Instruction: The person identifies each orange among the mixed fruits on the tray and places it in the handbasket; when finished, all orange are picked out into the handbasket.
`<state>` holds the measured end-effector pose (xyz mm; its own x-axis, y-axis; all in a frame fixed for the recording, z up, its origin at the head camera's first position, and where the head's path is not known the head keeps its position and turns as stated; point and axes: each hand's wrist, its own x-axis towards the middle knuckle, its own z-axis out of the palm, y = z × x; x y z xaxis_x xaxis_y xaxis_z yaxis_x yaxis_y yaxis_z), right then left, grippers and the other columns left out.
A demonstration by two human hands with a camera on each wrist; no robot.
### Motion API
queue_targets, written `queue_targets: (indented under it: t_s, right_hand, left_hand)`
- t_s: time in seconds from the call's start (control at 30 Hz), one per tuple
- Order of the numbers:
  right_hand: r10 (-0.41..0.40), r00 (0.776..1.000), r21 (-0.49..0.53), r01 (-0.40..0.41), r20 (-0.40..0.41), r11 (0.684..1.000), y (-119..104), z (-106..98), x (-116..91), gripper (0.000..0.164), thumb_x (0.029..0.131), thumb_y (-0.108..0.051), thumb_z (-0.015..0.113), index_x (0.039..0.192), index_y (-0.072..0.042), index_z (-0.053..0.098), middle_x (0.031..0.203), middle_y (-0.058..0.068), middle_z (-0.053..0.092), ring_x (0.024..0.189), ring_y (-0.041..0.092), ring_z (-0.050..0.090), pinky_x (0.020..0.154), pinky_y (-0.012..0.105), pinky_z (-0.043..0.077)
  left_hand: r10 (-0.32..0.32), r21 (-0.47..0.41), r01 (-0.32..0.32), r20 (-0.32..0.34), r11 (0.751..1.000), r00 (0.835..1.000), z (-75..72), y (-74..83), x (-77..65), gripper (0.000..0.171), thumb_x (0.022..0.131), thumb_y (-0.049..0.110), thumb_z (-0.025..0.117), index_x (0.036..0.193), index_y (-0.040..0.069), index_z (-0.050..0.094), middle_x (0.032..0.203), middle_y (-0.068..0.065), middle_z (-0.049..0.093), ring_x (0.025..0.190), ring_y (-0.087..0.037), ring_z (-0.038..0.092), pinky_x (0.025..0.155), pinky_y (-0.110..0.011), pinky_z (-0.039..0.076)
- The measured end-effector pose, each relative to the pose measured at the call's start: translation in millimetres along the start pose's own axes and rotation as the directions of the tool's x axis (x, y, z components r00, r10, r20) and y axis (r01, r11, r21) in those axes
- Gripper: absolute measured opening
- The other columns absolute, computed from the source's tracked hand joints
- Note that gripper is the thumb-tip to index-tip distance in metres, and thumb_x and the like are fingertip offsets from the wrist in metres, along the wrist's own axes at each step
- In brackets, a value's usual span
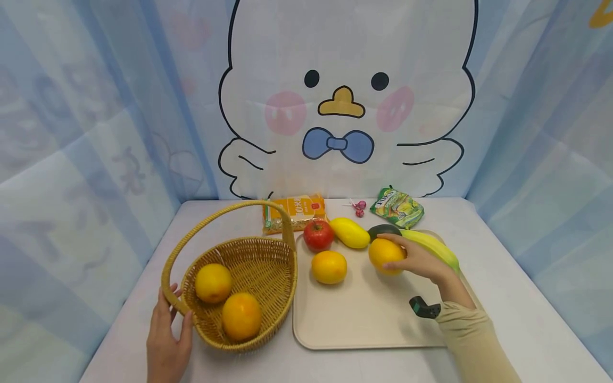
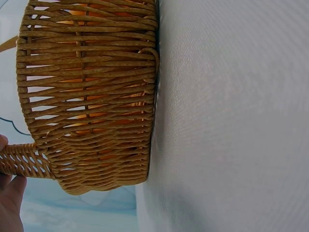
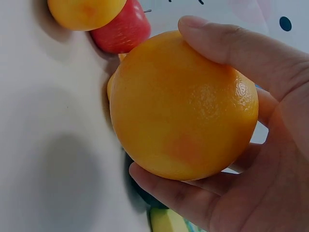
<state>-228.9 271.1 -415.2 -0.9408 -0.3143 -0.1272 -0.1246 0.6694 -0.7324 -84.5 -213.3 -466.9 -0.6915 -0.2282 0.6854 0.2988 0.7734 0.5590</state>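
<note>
My right hand (image 1: pixel 415 260) holds an orange (image 3: pixel 183 106) between thumb and fingers, raised over the beige tray (image 1: pixel 364 324); its shadow falls on the tray in the right wrist view. On the left, my left hand (image 1: pixel 167 335) grips the wicker basket (image 1: pixel 261 260) by the foot of its handle (image 2: pixel 24 160), thumb on one side and fingers on the other. Two oranges lie in the basket, one of them an orange (image 1: pixel 241 316) near its front. A yellow-orange fruit (image 1: pixel 329 267) rests on the tray, left of the held orange.
Along the tray's back lie a red apple (image 1: pixel 318 235), a yellow fruit (image 1: pixel 351 233), a dark green fruit (image 1: pixel 383 231) and a banana (image 1: pixel 433 247). Behind them are a grain packet (image 1: pixel 297 213), lollipops (image 1: pixel 359 207) and a green candy bag (image 1: pixel 398 207). A printed curtain (image 1: pixel 345 175) closes off the back.
</note>
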Motion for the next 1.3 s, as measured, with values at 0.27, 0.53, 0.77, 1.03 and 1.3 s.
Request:
queue_targets:
  t_s: [0.27,0.53,0.77,1.03,1.3]
  right_hand:
    - [0.004,1.000,-0.005,-0.004,0.002,1.000,-13,1,1,0.072,0.079,-0.039,0.073,0.142,-0.027,0.039,0.138,0.017,0.047,0.112,0.032,0.049,0.093,0.048,0.050]
    - [-0.012,1.000,-0.015,0.012,0.006,1.000,-24,2,1,0.072,0.080,-0.040,0.072,0.142,-0.028,0.039,0.141,0.014,0.045,0.113,0.032,0.048,0.094,0.049,0.049]
    - [-0.006,1.000,-0.009,0.006,0.014,1.000,-34,4,1,0.072,0.078,-0.042,0.073,0.141,-0.033,0.039,0.141,0.013,0.045,0.113,0.030,0.047,0.093,0.048,0.049]
    - [-0.039,0.999,-0.005,0.039,0.014,0.999,-44,7,4,0.071,0.078,-0.042,0.074,0.140,-0.034,0.040,0.138,0.011,0.047,0.111,0.029,0.049,0.093,0.046,0.050]
    - [-0.056,0.998,0.007,0.056,0.021,0.998,-52,9,7,0.073,0.078,-0.041,0.074,0.141,-0.031,0.040,0.140,0.011,0.046,0.111,0.029,0.049,0.094,0.044,0.050]
  left_hand:
    - [0.011,-0.012,-0.011,-0.002,1.000,1.000,-0.4,0.8,0.8,0.089,0.077,-0.018,0.063,0.151,0.008,0.019,0.135,-0.025,0.046,0.128,0.015,0.031,0.101,0.007,0.026]
    - [0.003,-0.007,-0.003,0.001,1.000,1.000,-0.6,2.0,1.8,0.091,0.076,-0.019,0.063,0.151,0.008,0.019,0.135,-0.025,0.046,0.128,0.016,0.029,0.101,0.008,0.025]
    - [0.012,-0.009,-0.012,-0.002,1.000,1.000,-1.1,2.2,2.0,0.092,0.076,-0.020,0.064,0.151,0.008,0.019,0.135,-0.025,0.046,0.128,0.017,0.028,0.101,0.008,0.026]
    - [0.004,-0.004,-0.004,0.007,1.000,1.000,-0.9,0.9,0.0,0.085,0.082,-0.014,0.061,0.151,0.009,0.018,0.135,-0.025,0.045,0.128,0.015,0.029,0.102,0.007,0.026]
    - [-0.012,0.001,0.012,0.011,1.000,1.000,-0.9,1.5,0.2,0.086,0.081,-0.014,0.061,0.151,0.010,0.018,0.135,-0.025,0.045,0.128,0.016,0.028,0.102,0.007,0.025]
